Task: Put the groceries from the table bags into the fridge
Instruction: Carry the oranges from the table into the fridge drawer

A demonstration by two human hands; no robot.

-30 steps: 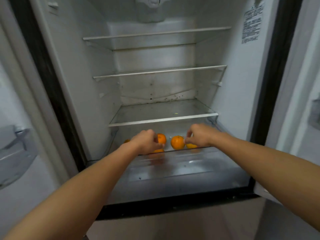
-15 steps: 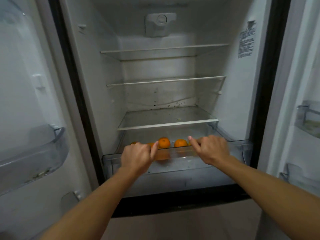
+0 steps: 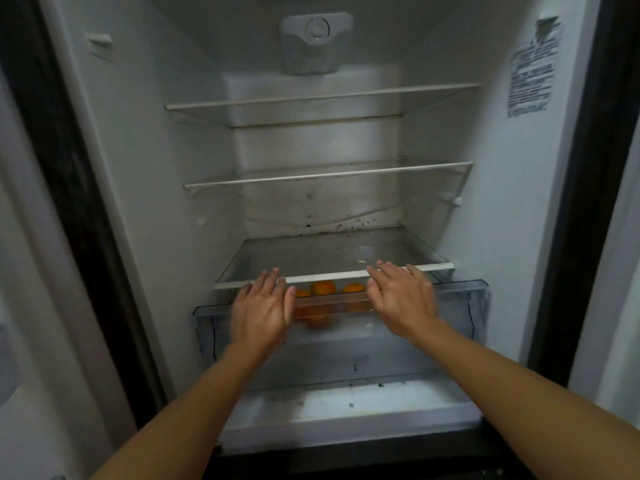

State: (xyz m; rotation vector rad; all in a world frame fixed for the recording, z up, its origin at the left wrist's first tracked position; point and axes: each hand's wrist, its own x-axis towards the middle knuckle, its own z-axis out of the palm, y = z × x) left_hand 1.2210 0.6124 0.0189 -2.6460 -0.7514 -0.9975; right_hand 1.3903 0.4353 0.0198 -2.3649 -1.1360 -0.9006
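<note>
While left hand (image 3: 261, 313) and right hand (image 3: 403, 299) press flat-fingered on drawer (image 3: 460, 306) front | oranges (image 3: 322, 287) inside | shelf (image 3: 325, 277) above

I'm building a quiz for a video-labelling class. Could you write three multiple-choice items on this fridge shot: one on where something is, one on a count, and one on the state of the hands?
1. Where are the round orange fruits?
A. on the top shelf
B. in the clear plastic drawer under the lowest glass shelf
C. in a door bin

2. How many glass shelves with white front edges sit above that drawer?
A. one
B. three
C. five

3. How are the left hand and right hand?
A. both are fists
B. the left grips a fruit
C. both have straight fingers and grip nothing

Answers:
1 B: the fruits show through the drawer's clear front.
2 B: three white edges stack down the cabinet.
3 C: the fingers of both hands lie straight, with nothing in them.
</note>
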